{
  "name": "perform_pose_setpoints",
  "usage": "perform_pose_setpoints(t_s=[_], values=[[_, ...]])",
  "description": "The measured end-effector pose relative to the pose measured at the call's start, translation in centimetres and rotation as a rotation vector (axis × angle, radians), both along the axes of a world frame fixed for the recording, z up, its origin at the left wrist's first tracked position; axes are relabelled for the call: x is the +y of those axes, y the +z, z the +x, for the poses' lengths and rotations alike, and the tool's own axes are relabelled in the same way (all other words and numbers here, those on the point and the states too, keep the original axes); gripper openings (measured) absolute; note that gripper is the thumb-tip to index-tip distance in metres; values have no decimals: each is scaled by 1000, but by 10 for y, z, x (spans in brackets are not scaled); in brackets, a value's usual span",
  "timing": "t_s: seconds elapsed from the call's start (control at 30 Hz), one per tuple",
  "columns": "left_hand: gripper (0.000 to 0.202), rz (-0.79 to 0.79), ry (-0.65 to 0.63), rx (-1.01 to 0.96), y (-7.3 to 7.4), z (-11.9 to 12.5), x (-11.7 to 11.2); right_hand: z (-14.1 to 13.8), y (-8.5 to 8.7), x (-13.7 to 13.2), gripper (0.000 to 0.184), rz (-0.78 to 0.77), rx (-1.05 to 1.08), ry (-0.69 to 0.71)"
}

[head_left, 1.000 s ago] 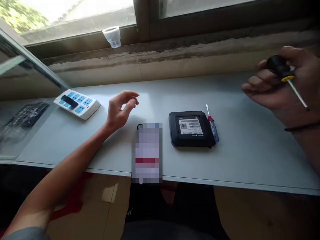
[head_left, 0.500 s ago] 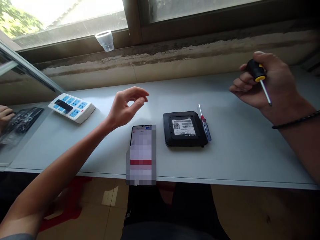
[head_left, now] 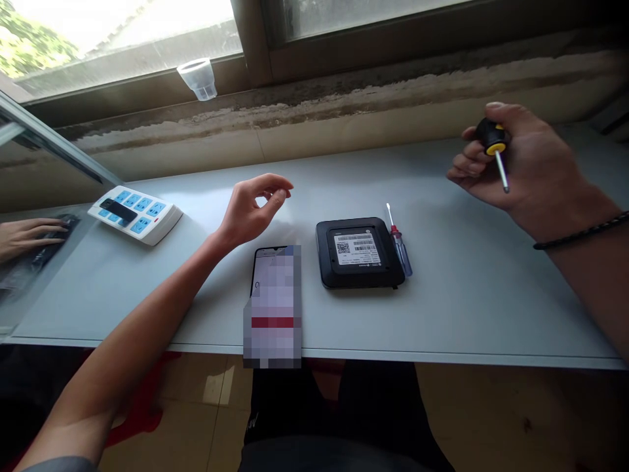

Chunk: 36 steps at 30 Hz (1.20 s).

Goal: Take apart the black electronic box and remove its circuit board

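The left arm [head_left: 147,308] reaches forward, wrist bent back, and the left hand [head_left: 250,210] hangs half-open, fingers loosely curled. The right hand [head_left: 533,174] is raised, its fingers closed in a firm grip.

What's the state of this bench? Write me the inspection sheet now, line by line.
Surface: pale grey bench top, with a stained wall behind it.
Job's things: black square device, barcode label up; small red-handled screwdriver lying right beside it.
Clutter: power strip with blue sockets at the left; blurred smartphone at the front edge.
Grippers: right hand grips a black-and-yellow screwdriver above the bench; left hand is empty, nearest the smartphone.
Cables: nothing seen.
Surroundings: window with a clear plastic cup on its ledge; tiled floor; a co-worker's hand on a dark object at far left.
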<state>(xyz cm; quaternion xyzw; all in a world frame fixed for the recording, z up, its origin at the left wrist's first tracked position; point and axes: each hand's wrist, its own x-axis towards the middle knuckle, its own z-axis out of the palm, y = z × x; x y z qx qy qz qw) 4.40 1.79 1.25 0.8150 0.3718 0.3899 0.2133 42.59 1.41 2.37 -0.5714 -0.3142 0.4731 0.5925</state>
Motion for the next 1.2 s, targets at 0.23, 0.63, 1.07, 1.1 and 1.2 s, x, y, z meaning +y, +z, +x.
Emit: perform_pose_setpoints(t_s=[0.23, 0.63, 1.07, 1.1, 1.2], values=[[17, -125, 6, -97, -5, -3, -2, -17, 0, -4, 36, 75, 2, -114], [20, -32, -42, -4, 2, 1, -21, -35, 0, -18, 29, 333, -134, 37], [17, 39, -16, 82, 7, -2, -26, -46, -1, -35, 47, 485, -342, 369], [17, 48, -30, 101, 8, -2, -27, -46, -1, -35, 46, 490, -349, 370], [19, 84, -103, 191, 10, 1, -30, -47, 1, -36, 46, 506, -359, 364]])
